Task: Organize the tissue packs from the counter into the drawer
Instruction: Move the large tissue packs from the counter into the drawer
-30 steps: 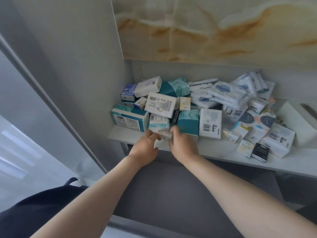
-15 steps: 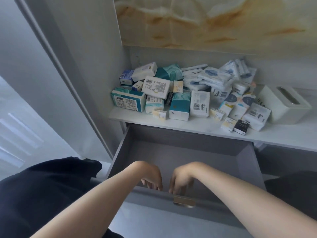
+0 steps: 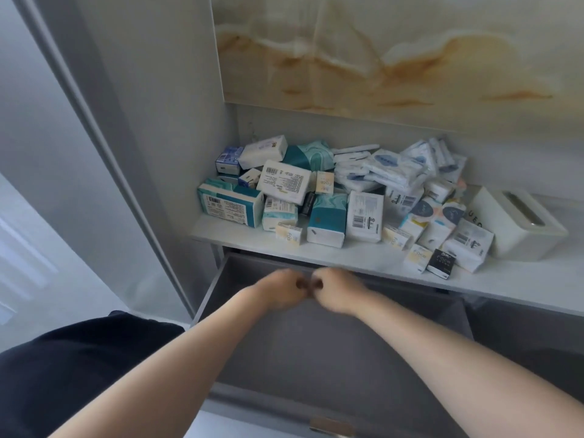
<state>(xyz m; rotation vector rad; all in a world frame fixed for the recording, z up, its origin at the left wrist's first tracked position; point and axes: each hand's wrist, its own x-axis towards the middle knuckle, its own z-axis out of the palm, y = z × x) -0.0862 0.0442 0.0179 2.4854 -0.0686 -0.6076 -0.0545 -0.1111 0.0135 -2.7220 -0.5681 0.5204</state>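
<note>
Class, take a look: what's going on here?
A person stands at an open drawer with no packs visible in it. The left hand and right hand hover close together over it, blurred, fingers curled, nothing visibly held. The tissue packs lie piled on the counter.

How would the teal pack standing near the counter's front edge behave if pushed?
The teal pack looks like soft-wrapped tissue, so probably light and squashy. It stands on its narrow end, so it may tip rather than slide.
</note>
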